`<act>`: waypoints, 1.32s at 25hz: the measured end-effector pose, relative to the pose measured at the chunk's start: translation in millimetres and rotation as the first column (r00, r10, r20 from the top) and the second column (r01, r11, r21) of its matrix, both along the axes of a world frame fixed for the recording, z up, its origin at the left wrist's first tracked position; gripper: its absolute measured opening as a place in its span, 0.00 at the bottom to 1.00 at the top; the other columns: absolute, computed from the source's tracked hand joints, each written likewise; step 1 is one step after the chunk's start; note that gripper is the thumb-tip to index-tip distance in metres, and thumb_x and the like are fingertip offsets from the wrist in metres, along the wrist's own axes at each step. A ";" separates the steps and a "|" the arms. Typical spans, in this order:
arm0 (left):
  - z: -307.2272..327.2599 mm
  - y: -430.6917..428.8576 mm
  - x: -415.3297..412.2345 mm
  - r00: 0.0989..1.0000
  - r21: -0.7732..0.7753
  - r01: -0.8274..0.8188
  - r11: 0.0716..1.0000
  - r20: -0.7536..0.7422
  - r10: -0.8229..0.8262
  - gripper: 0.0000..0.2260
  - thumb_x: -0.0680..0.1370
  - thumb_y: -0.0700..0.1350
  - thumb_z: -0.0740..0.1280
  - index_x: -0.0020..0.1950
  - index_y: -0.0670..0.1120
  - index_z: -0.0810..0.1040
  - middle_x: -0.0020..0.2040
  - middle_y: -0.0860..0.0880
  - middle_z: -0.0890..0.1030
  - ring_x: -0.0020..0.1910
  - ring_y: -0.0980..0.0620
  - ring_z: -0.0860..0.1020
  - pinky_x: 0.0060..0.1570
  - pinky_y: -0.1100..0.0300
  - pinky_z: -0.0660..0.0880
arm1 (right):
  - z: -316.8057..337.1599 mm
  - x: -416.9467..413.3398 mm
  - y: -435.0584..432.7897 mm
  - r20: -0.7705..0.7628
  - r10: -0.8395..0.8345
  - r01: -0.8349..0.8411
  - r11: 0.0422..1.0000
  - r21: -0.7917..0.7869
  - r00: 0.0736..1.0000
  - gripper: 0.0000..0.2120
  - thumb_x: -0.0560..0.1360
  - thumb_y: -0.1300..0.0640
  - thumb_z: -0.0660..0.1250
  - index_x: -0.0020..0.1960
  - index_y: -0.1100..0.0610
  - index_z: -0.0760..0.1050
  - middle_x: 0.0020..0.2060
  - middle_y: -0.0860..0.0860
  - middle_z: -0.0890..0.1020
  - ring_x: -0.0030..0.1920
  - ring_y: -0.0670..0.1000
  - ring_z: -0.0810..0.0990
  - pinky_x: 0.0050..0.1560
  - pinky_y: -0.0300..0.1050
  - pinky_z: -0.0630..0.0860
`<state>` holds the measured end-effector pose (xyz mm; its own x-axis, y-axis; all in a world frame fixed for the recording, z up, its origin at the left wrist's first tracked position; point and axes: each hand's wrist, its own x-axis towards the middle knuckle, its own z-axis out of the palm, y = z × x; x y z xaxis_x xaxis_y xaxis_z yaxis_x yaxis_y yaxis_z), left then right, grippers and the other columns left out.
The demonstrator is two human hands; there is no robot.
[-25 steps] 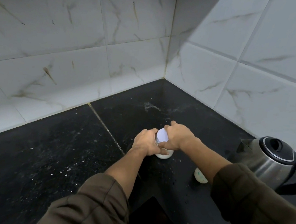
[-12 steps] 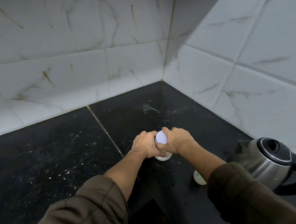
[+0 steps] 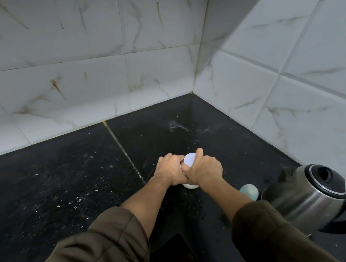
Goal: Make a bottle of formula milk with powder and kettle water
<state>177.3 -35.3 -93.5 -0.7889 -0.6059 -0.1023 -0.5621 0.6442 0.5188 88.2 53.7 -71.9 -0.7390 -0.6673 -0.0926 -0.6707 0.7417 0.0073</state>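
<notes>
Mostly hidden container (only lid, base visible), left hand and right hand curled round it.

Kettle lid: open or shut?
Shut. The black lid sits flush in the top of the kettle, with no gap showing. Whether there is water inside cannot be told.

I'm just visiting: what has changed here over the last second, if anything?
Very little. The right hand has shifted slightly round the white lid, pressing closer to the left hand in front of the container. Nothing was let go. Both hands still grip the container on the black counter; the kettle and the small pale round thing have not moved.
</notes>
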 end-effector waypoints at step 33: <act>20.2 24.5 -86.9 0.985 -0.182 0.086 0.979 -0.131 -0.111 0.28 0.86 0.58 0.58 0.84 0.49 0.61 0.84 0.51 0.60 0.82 0.48 0.60 0.79 0.49 0.59 | 25.7 -125.5 85.8 0.093 -0.336 0.331 0.941 0.071 0.937 0.42 0.75 0.26 0.59 0.78 0.54 0.61 0.65 0.57 0.79 0.63 0.60 0.80 0.49 0.52 0.71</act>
<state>90.4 -10.9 -73.3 -0.8448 -0.5228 0.1142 -0.4207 0.7807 0.4621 -37.3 139.5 -46.1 -0.9029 -0.3763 -0.2079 -0.3842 0.9232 -0.0025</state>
